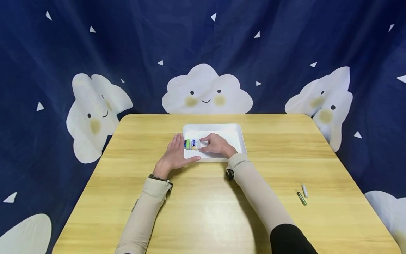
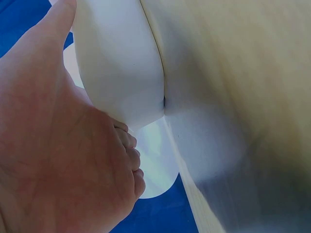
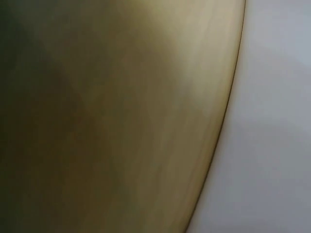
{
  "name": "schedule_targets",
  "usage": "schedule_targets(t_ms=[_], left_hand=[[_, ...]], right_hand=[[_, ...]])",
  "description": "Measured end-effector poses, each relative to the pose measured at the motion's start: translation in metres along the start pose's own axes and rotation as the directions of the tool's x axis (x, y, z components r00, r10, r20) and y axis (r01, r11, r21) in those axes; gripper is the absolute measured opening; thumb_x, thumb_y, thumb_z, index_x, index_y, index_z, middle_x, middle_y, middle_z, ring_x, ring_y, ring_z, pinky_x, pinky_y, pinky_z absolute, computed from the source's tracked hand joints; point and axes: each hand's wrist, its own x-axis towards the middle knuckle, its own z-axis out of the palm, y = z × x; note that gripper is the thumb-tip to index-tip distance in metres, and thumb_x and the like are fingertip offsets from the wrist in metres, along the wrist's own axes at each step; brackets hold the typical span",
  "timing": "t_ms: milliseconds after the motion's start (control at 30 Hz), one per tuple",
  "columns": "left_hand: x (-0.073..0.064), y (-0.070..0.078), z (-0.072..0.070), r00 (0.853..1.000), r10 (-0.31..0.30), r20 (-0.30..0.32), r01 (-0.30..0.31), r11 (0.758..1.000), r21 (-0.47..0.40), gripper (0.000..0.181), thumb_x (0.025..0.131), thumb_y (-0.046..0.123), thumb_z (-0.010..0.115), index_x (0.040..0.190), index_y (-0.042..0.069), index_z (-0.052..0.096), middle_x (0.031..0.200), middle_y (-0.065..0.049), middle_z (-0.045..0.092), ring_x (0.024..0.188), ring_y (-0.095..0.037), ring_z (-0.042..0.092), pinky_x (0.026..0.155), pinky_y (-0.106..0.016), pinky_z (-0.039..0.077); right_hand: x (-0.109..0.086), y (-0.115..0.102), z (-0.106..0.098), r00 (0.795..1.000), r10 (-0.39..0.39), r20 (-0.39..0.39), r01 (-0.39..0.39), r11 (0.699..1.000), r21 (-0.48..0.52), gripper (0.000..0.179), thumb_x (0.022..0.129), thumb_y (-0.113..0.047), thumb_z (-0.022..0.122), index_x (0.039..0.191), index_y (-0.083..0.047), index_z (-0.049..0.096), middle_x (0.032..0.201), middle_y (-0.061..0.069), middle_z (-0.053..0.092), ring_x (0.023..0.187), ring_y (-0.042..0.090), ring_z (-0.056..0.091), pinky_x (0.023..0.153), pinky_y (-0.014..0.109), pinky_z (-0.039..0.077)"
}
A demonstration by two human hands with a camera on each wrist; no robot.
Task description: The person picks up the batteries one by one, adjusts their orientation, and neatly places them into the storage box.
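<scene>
A row of several batteries (image 1: 193, 144), among them green, blue and white ones, stands side by side in the left part of a white tray (image 1: 234, 135). My right hand (image 1: 216, 145) reaches over the tray and pinches a white battery (image 1: 199, 144) at the row's right end between thumb and fingers. Straight fingers of my left hand (image 1: 174, 155) lie along the tray's left side, with the thumb stretched over its front edge. In the left wrist view the palm (image 2: 63, 145) is beside the tray's outer wall (image 2: 121, 63). No fingers show in the right wrist view.
A white battery (image 1: 305, 191) and a dark green battery (image 1: 301, 198) lie on the wooden table (image 1: 209, 211) at the right, beyond my right forearm. Behind the table hangs a dark blue curtain (image 1: 142, 42) with cloud shapes.
</scene>
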Motion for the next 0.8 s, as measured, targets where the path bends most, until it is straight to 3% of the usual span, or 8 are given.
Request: schedule_targets(t_ms=[233,400,600,800], left_hand=[[0.0,0.001,-0.002,1.0,0.005,-0.005,-0.005,1.0,-0.006,0.13,0.086,0.081,0.056,0.163,-0.006,-0.003,0.174,-0.024,-0.008,0.163,-0.039,-0.007,0.132,-0.059,0.008],[-0.002,0.0,-0.003,1.0,0.0,-0.01,0.0,1.0,-0.004,0.129,0.086,0.08,0.056,0.163,-0.006,-0.002,0.173,-0.024,-0.009,0.163,-0.039,-0.007,0.132,-0.059,0.009],[-0.003,0.0,-0.008,1.0,0.0,-0.011,0.0,1.0,0.004,0.128,0.087,0.08,0.057,0.163,-0.006,-0.002,0.173,-0.024,-0.009,0.163,-0.04,-0.006,0.132,-0.059,0.009],[-0.002,0.002,-0.005,1.0,0.009,-0.002,-0.009,1.0,-0.01,0.129,0.087,0.08,0.058,0.163,-0.005,-0.002,0.174,-0.024,-0.008,0.163,-0.04,-0.006,0.132,-0.058,0.007]], right_hand=[[-0.005,-0.001,-0.004,1.0,0.002,-0.002,-0.002,0.999,0.032,0.065,0.088,-0.034,0.083,0.145,-0.011,0.061,0.064,-0.004,0.049,0.056,0.007,0.037,0.051,0.02,0.031],[-0.019,-0.011,-0.015,0.998,-0.012,-0.054,0.014,0.999,0.036,0.061,0.093,-0.033,0.076,0.145,-0.007,0.06,0.072,0.002,0.063,0.06,0.01,0.051,0.053,0.022,0.041],[-0.046,-0.017,-0.041,0.99,-0.012,-0.141,0.017,0.999,0.037,0.056,0.096,-0.033,0.072,0.141,-0.002,0.063,0.073,0.004,0.066,0.064,0.013,0.055,0.056,0.025,0.044],[-0.088,-0.004,-0.066,0.982,-0.005,-0.188,0.008,1.0,0.017,0.05,0.097,-0.034,0.07,0.135,-0.001,0.067,0.076,0.005,0.067,0.06,0.014,0.053,0.057,0.029,0.044]])
